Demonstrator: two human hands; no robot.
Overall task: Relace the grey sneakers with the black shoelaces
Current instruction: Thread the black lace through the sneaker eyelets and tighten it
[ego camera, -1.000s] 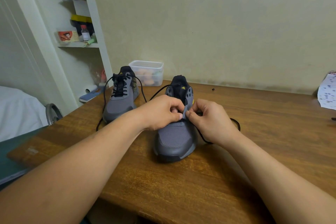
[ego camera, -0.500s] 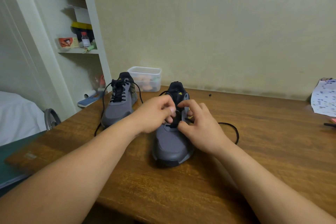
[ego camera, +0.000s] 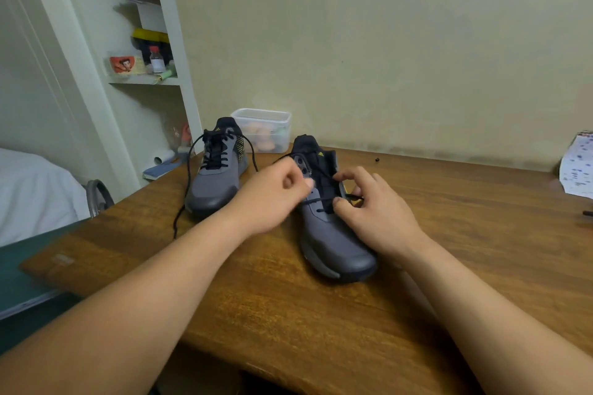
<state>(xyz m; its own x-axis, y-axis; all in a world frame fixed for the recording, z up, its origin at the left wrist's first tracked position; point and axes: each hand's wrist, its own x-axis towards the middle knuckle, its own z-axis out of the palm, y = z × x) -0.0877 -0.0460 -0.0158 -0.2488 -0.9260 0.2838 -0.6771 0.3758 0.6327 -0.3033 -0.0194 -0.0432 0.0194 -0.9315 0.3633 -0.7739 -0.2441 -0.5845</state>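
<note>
Two grey sneakers stand on the wooden table [ego camera: 321,314]. The left sneaker [ego camera: 214,183] is laced with a black shoelace [ego camera: 189,176] whose loose ends hang down to the table. The right sneaker [ego camera: 333,234] has a black lace [ego camera: 317,200] crossing its lowest eyelets, and its upper eyelets are bare. My left hand [ego camera: 272,196] is curled beside the shoe's left eyelet row and pinches one lace end. My right hand [ego camera: 372,208] sits on the shoe's right side, its thumb and fingers pinching the lace at the lower eyelet.
A clear plastic container [ego camera: 261,130] stands behind the sneakers by the wall. A white shelf unit [ego camera: 144,80] with small items is at the left. Patterned paper [ego camera: 577,167] lies at the right edge. A small black bit [ego camera: 377,159] sits near the wall.
My left hand has moved left and back, drawing the lace with it. The right hand dropped to the shoe's right side. The right sneaker's toe now points more to the right.
</note>
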